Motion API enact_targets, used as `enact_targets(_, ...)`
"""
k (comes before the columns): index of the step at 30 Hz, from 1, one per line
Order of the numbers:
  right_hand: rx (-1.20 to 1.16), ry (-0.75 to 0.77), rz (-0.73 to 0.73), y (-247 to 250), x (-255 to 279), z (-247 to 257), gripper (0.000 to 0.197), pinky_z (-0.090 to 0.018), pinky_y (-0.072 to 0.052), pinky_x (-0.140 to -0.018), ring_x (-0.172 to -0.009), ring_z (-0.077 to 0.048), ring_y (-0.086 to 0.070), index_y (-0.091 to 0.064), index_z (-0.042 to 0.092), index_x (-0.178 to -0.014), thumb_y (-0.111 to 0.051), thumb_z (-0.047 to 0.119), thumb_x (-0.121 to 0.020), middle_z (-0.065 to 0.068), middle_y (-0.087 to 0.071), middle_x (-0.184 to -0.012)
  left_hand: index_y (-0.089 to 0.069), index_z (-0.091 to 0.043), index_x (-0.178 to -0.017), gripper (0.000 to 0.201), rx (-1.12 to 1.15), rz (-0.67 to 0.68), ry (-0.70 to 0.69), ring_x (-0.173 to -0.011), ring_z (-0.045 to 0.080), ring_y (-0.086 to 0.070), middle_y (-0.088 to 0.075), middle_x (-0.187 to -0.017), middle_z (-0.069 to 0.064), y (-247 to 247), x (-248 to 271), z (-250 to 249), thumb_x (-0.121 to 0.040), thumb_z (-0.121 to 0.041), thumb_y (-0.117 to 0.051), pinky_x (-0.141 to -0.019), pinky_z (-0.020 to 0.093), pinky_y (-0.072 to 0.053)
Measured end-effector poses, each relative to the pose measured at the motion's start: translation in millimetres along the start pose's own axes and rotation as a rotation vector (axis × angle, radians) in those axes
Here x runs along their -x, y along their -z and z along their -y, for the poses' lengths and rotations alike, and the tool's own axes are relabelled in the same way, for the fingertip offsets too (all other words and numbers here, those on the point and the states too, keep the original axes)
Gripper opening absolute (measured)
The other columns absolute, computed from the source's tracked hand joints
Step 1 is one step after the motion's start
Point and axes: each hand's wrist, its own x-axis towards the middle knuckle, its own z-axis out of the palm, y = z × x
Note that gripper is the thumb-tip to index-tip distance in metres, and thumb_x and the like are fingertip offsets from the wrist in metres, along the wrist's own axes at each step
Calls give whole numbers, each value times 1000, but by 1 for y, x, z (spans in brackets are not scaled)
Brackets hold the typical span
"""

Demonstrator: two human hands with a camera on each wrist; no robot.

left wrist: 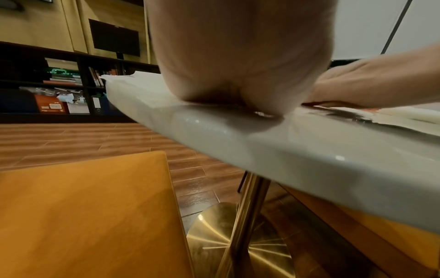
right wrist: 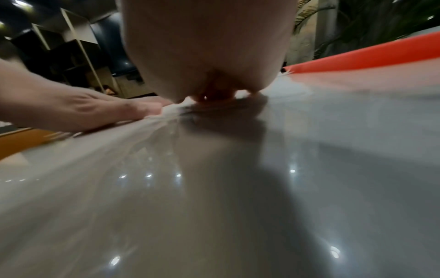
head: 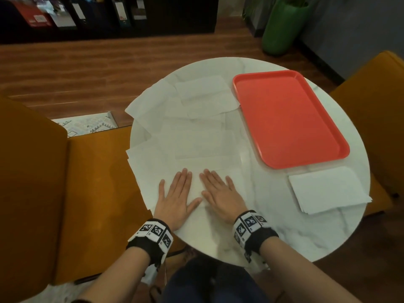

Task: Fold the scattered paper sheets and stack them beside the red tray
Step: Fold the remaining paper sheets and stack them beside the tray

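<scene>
Several white paper sheets [head: 192, 130] lie scattered and overlapping across the left half of the round marble table [head: 290, 226]. Both my hands lie flat, palms down, side by side on the nearest sheet [head: 196, 184]: left hand [head: 177, 193], right hand [head: 218, 193], fingers straight and pressing the paper. A red tray [head: 288, 119] sits at the right rear, holding nothing. A stack of folded white sheets [head: 328, 189] lies just in front of the tray. In the wrist views only each palm heel shows, the left hand [left wrist: 238, 75] and the right hand [right wrist: 207, 56] on the tabletop.
Mustard-yellow chairs stand at the left [head: 87, 182] and at the far right [head: 376, 119]. A green container [head: 282, 25] stands on the wooden floor behind the table. The table's brass pedestal [left wrist: 240, 231] stands below. Some sheets overhang the table's left edge [head: 135, 108].
</scene>
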Motion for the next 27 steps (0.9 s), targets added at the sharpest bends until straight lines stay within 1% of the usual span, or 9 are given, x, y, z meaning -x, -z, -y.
enact_targets(8, -18, -310, -93, 17, 23, -53, 52, -45, 7, -117, -145, -3, 5, 1, 30, -151, -13, 38, -102, 14, 5, -159, 23, -20, -148, 88, -47, 26, 10, -146, 15, 16, 28, -156, -3, 1, -2, 0, -77, -71, 18, -114, 50, 11)
enact_targets(9, -9, -313, -86, 19, 23, -52, 52, -45, 7, -117, -146, -4, 5, 2, 28, -151, -13, 39, -102, 12, 5, -159, 18, -21, -150, 88, -34, 21, 21, -148, 15, 10, 21, -158, -3, 4, -3, 0, -78, -71, 13, -114, 52, 8)
enact_targets(11, -10, -315, -82, 23, 21, -48, 53, -47, 8, -116, -146, -6, 3, 0, 25, -152, -14, 38, -102, 9, 4, -160, -1, -23, -153, 87, 13, -53, 46, -146, 19, -14, -8, -161, -1, 13, -7, -3, -81, -71, -4, -112, 56, -7)
enact_targets(13, 3, -319, -89, 27, 19, -44, 53, -50, 7, -115, -147, -8, -2, -3, 23, -152, -17, 36, -102, 7, 0, -160, -21, -25, -150, 78, 3, -140, 55, -133, 21, -34, -35, -147, 2, 23, -15, -6, -86, -68, -24, -106, 53, -18)
enact_targets(14, 27, -321, -97, 30, 19, -43, 54, -52, 6, -115, -147, -10, -4, -6, 22, -152, -21, 35, -102, 6, -3, -160, -27, -25, -147, 72, -8, -140, 69, -128, 22, -37, -41, -140, 1, 29, -20, -7, -87, -65, -35, -105, 51, -19)
enact_targets(16, 70, -324, -121, 37, 19, -40, 56, -56, 3, -114, -147, -15, -7, -11, 20, -151, -30, 31, -100, 1, -10, -160, -36, -29, -139, 64, 20, -102, 111, -123, 21, -39, -46, -129, -2, 41, -31, -11, -85, -61, -50, -104, 48, -16)
enact_targets(19, 46, -288, -162, 53, 19, -35, 61, -58, 3, -113, -147, -20, -6, -15, 22, -150, -42, 28, -96, -6, -11, -159, -52, -35, -115, 40, 112, -78, 121, -117, 18, -39, -49, -112, -7, 51, -43, -17, -80, -53, -62, -103, 46, -15)
enact_targets(22, 8, -214, -138, 67, 18, -30, 65, -60, 3, -112, -147, -23, -2, -16, 26, -149, -50, 26, -93, -8, -9, -159, -59, -33, -100, 22, 133, -75, 96, -115, 18, -39, -44, -109, -7, 56, -50, -23, -80, -40, -67, -99, 41, -17)
enact_targets(27, -49, -187, -67, 77, 19, -34, 65, -58, 4, -113, -147, -25, -5, -21, 24, -148, -52, 15, -90, -9, -16, -156, -47, -25, -121, 50, 241, 22, 152, -108, 20, -54, -54, -115, -2, 63, -57, -27, -79, -35, -72, -92, 37, -24)
